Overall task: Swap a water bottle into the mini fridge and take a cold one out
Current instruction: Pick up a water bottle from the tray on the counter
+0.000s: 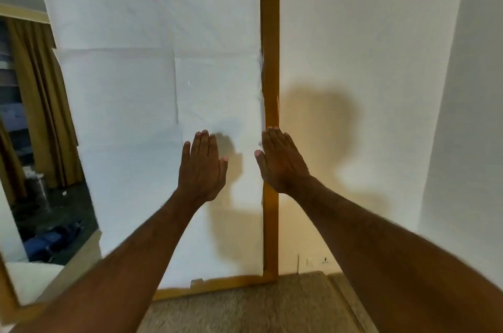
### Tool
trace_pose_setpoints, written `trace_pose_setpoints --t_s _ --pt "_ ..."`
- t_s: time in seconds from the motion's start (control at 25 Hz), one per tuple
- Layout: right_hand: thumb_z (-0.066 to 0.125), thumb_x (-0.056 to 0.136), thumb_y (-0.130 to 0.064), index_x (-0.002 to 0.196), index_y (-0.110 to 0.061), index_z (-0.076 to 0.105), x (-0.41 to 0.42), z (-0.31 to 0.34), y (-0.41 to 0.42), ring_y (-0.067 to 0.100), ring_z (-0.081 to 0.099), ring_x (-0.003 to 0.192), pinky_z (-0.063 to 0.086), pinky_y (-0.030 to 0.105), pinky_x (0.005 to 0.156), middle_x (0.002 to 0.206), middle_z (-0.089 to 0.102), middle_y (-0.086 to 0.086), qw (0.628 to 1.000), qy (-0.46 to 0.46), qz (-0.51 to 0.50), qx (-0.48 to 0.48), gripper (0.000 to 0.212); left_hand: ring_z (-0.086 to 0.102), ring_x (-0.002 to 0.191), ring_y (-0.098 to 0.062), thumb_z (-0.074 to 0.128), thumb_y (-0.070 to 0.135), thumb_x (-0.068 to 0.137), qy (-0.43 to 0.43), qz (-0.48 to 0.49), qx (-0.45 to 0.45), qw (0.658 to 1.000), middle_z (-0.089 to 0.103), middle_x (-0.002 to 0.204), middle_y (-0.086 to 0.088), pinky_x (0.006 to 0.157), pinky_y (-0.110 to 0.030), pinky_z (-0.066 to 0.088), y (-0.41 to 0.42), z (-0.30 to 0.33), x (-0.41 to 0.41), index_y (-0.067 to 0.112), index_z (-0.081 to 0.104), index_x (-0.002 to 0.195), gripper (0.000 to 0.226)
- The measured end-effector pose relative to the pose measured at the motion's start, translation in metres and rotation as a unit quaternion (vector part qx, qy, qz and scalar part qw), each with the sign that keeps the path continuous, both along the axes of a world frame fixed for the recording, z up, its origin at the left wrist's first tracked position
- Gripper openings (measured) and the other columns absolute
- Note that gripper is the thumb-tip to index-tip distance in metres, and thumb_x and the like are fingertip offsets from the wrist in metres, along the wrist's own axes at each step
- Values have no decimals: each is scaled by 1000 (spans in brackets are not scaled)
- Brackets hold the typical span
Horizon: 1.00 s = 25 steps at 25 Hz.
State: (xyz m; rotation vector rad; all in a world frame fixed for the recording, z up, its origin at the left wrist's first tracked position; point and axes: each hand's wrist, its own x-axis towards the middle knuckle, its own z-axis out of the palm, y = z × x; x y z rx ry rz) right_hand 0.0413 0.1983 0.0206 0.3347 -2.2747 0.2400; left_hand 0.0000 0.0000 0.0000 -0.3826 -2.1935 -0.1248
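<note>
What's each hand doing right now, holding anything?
Left hand: open, fingers flat and extended, holding nothing.
Right hand: open, fingers flat and extended, holding nothing.

You have one view only, from the camera on your head, so no second view shares any of the scene. It looks forward and slightly down, out along both outstretched arms, and faces a wood-framed mirror (270,87) covered with white paper (152,87), close in front of you. The white wall (367,60) fills the right side, and the carpet (258,305) runs along the near bottom edge. Your left hand (202,166) and right hand (281,159) sit near the centre of the frame. The wide lens bends the edges, so the mirror's left side leans and shows a strip of reflected curtain (35,93).
</note>
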Motion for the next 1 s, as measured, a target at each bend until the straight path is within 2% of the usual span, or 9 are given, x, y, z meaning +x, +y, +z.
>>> trace_pose_setpoints --t_s 0.08,0.2,0.32,0.44,0.52,0.64,0.76,0.88,1.0 --pt "31 98 -36 144 0 31 11 -42 -10 32 24 144 18 42 118 152 33 19 998 -53 19 -17 59 43 138 -44 24 38 96 -59 11 17 998 49 145 -31 110 -61 37 -2 -41 12 -9 46 139 67" --pt "38 100 -29 140 3 36 47 -142 -31 37 34 137 24 42 114 146 40 24 975 -216 44 -6 52 42 139 -43 26 38 97 -177 13 6 984 46 147 -31 112 -61 36 -16 -145 43 -9 44 141 67" --pt "48 98 -31 138 -6 45 73 -204 -42 32 43 131 34 40 109 144 46 18 890 -451 60 27 48 37 143 -40 22 41 94 -272 7 16 962 42 151 -28 116 -59 30 -30 -220 72 -6 41 144 71" --pt "65 87 -36 144 -17 38 76 -236 -53 29 34 138 29 44 112 151 38 9 797 -591 21 122 66 46 136 -42 27 37 93 -323 6 -4 946 51 144 -29 111 -59 38 -46 -270 92 -6 49 138 66" --pt "70 85 -25 138 -17 46 82 -248 -60 28 44 129 38 42 105 142 48 10 768 -608 12 199 58 47 135 -42 29 37 93 -360 6 -19 933 52 143 -28 109 -57 41 -56 -284 106 -4 49 138 64" --pt "68 86 -15 121 -12 59 95 -240 -65 26 57 113 47 38 92 120 61 10 767 -598 25 234 37 44 137 -41 26 36 91 -354 6 -21 935 50 144 -27 112 -56 39 -65 -277 128 -4 45 140 66" --pt "70 85 -11 123 -9 60 115 -202 -57 28 56 116 45 38 94 124 61 12 757 -600 65 249 40 53 127 -41 32 28 92 -299 -7 8 954 58 133 -29 109 -54 44 -59 -262 164 -6 49 134 57" --pt "70 84 -7 129 -11 57 143 -165 -29 30 60 111 52 34 79 127 59 13 741 -643 50 187 47 62 92 -37 38 20 90 -251 -61 18 966 66 100 -24 84 -47 54 -16 -258 213 -5 59 115 41" --pt "71 82 -4 125 -12 59 190 -158 29 28 66 90 58 33 68 112 63 12 720 -684 -21 115 45 63 85 -37 43 22 86 -297 -158 -12 942 68 94 -21 78 -46 55 63 -291 257 -2 66 106 39"
